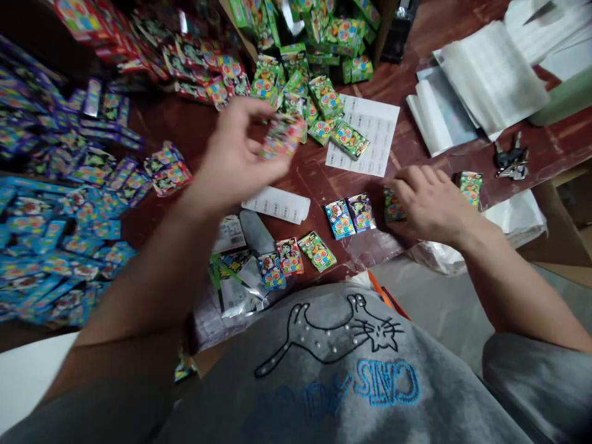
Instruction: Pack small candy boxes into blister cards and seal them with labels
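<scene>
My left hand (231, 154) is raised over the table, somewhat blurred, with a small red cartoon-printed box (283, 137) pinched between thumb and fingers. At the right, my right hand (425, 200) is closed over a small green box (393, 205) near the table's front edge; its fingers partly hide that box. Just beyond the right wrist lies another green box (470, 187). Between my hands a blue box (340, 219) and a purple box (361, 211) lie side by side. Closer to me are a green box (317, 251), a red box (290, 256) and a blue box (271, 270).
Piles of purple boxes (92, 163), blue boxes (60, 246) and red boxes (203, 68) cover the left. Green boxes (342, 34) fill a carton at the back. A sticker sheet (382, 126), plastic bags (494, 77) and keys (511, 159) lie right of centre.
</scene>
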Action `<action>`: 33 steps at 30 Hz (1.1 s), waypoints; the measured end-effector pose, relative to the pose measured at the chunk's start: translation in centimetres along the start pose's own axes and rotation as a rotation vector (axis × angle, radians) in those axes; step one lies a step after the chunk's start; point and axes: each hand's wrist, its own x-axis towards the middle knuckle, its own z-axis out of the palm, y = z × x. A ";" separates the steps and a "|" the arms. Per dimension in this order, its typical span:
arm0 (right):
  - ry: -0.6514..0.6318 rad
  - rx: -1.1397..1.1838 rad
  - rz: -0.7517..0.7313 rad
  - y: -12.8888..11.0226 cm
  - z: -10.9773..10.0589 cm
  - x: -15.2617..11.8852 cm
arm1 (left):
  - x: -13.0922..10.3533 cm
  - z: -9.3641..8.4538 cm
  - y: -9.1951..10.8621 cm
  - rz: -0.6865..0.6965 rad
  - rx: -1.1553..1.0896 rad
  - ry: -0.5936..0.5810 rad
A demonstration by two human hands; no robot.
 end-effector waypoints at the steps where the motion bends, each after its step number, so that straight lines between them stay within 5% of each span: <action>1: -0.029 -0.009 -0.023 -0.6 0.2 1.2 | -0.6 1.5 0.9 -0.002 -0.093 -0.065; 5: 0.012 0.129 -0.124 -0.9 1.5 3.5 | -3.2 5.7 2.5 -0.055 -0.186 -0.111; 10: 0.057 0.234 -0.127 0.7 3.1 2.3 | -5.6 11.1 4.5 -0.041 -0.158 -0.202; 17: 0.054 0.190 0.003 2.6 3.0 -0.2 | -4.9 18.1 8.3 0.120 0.104 -0.137; 22: 0.017 0.200 0.059 3.7 2.8 -0.7 | -4.1 19.0 9.0 0.089 0.187 -0.200; 29: 0.099 0.318 -0.018 4.2 2.6 -0.5 | -3.6 18.4 8.4 0.087 0.036 -0.090; 33: 0.054 0.293 -0.049 3.8 2.8 0.0 | -2.4 17.8 6.3 0.292 -0.033 -0.316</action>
